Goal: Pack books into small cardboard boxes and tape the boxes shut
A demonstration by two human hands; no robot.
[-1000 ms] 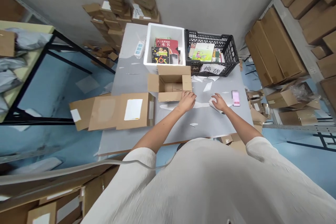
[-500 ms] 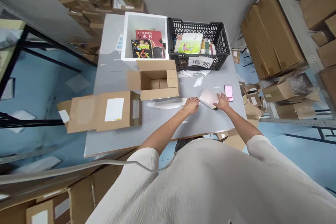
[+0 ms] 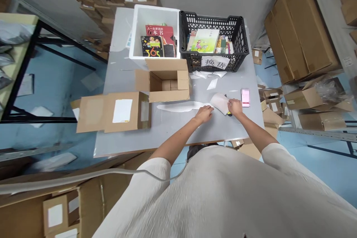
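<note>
My left hand (image 3: 204, 114) rests low on the grey table with its fingers curled together. Its fingertips meet the right end of a long white paper strip (image 3: 178, 107); what they pinch is too small to make out. Just right of them, a pale curved sheet of paper (image 3: 219, 102) bulges up from the tabletop. My right hand (image 3: 235, 108) grips this sheet by its right edge, fingers closed. Below that hand, a small yellow and black object (image 3: 229, 113) peeks out, mostly covered. A phone with a pink screen (image 3: 245, 97) lies just right of my right hand.
An open cardboard box (image 3: 169, 96) stands left of centre, beside another carton (image 3: 125, 113) with a white label. Behind them are a white foam bin (image 3: 133, 41) of books and a black crate (image 3: 214, 67) of books. Paper scraps (image 3: 212, 84) lie in front of the crate.
The view has shifted slightly. My right hand's fingers have drawn in closer on the sheet's right edge and away from the phone. My left hand stays nearly in place.
</note>
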